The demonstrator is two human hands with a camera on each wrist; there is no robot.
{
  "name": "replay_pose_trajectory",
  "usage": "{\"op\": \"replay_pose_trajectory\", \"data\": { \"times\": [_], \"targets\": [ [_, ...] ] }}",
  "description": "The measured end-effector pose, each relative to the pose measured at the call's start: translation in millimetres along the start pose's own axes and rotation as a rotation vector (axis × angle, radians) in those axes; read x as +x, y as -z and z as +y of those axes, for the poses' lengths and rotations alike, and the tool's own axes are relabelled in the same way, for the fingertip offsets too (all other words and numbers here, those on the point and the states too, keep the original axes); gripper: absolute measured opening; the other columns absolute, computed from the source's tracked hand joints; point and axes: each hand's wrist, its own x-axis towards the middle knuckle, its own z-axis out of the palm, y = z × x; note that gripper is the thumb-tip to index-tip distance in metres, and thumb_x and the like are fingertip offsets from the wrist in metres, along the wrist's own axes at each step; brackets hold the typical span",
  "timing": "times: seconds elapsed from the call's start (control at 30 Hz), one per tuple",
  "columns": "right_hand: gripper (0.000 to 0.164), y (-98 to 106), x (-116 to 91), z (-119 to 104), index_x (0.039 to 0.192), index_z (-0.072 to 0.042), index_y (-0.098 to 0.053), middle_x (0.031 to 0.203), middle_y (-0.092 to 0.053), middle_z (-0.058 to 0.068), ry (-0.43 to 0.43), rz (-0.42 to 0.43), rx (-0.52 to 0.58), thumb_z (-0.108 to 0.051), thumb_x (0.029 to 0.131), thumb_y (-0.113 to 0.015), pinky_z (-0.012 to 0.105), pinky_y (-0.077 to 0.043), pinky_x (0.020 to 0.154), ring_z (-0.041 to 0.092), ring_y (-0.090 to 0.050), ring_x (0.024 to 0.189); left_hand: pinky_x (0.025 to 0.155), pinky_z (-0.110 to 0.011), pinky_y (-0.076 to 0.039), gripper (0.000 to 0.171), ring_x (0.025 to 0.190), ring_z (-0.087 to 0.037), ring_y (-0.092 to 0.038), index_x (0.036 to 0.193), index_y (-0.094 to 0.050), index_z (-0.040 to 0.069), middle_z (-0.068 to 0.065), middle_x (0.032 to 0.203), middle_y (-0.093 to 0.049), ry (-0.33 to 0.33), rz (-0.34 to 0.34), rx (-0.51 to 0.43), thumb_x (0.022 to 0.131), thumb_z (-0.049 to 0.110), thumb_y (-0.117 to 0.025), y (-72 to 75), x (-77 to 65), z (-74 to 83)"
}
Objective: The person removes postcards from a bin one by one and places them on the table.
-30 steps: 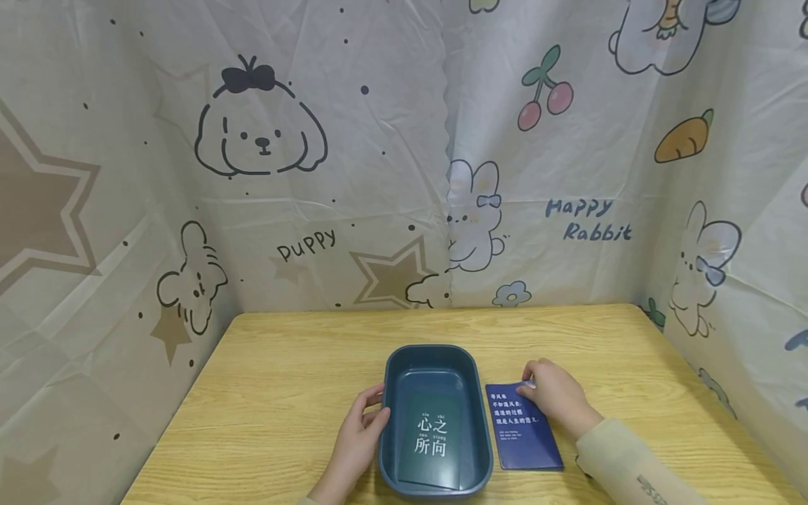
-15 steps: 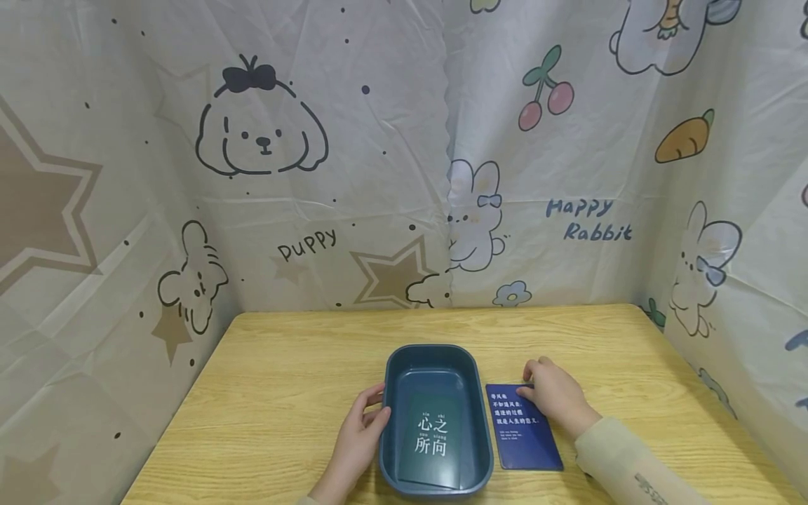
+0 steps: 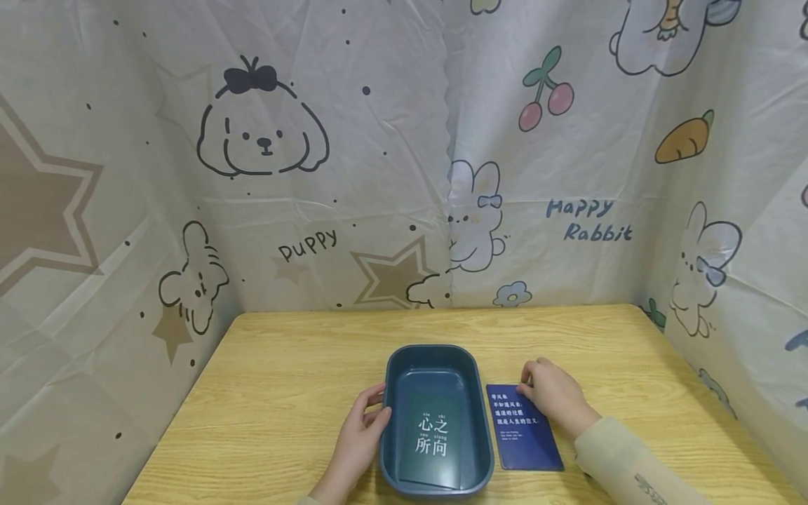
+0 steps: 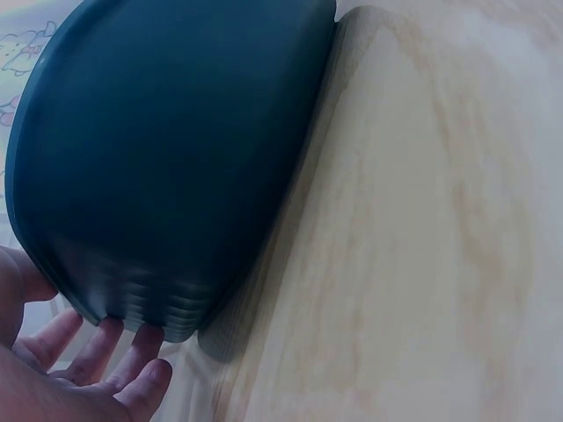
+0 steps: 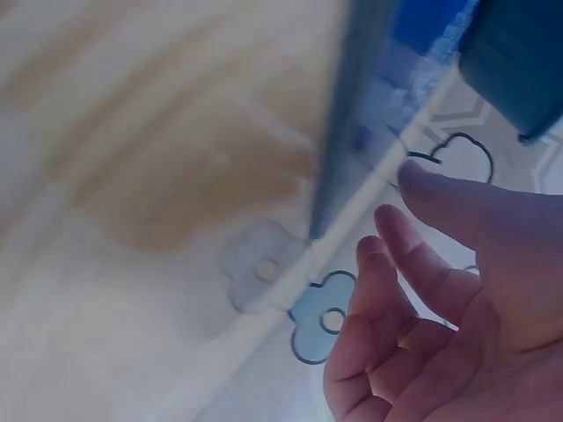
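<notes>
A dark teal plastic bin (image 3: pixel 391 372) stands on the table, and a dark green notebook (image 3: pixel 432 407) with white characters lies flat inside it. At the bin's left side my left hand (image 3: pixel 355 442) holds the wall, thumb at the rim and fingertips against the outside. The left wrist view shows those fingers (image 4: pixel 98 343) curved at the ribbed end of the wall. Right of the bin lies a dark blue notebook (image 3: pixel 530 445) with white writing. My right hand (image 3: pixel 558 398) is at its far right corner, hiding it; a gap shows between thumb and index finger in the right wrist view.
Beneath everything is a yellow wood-grain table (image 3: pixel 303 365). Along its back and sides hangs a pale curtain (image 3: pixel 391 126) printed with cartoon animals, stars and fruit.
The right thumb and index finger have parted slightly at the blue notebook's far corner, which looked a little raised before. The bin and left hand have stayed put.
</notes>
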Motion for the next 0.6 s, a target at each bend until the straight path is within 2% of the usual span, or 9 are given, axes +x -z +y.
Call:
{"op": "replay_pose_trajectory", "data": {
  "times": [0.33,0.6],
  "targets": [
    [0.013,25.6,2.6,-30.7,0.080,-0.012,-0.064,0.077,-0.057,0.002,0.077,0.144,0.076,-0.024,0.084,-0.070,0.034,-0.048,0.057,0.016,-0.049,0.064,0.091,-0.049,-0.053,0.040,0.110,-0.027,-0.057,0.135,-0.049,0.018,-0.014,0.130,-0.054,0.009,0.004,0.014,0.095,0.020,-0.055,-0.8,0.6,0.8],
    [0.011,32.6,-1.3,-68.3,0.079,-0.014,-0.066,0.075,-0.057,-0.002,0.170,0.182,0.156,-0.022,0.083,-0.072,0.030,-0.047,0.056,0.012,-0.048,0.063,0.090,-0.050,-0.053,0.042,0.110,-0.029,-0.056,0.137,-0.048,0.016,-0.016,0.131,-0.053,-0.004,-0.004,0.006,0.096,0.020,-0.055,-0.4,1.4,-2.7]
  ]
}}
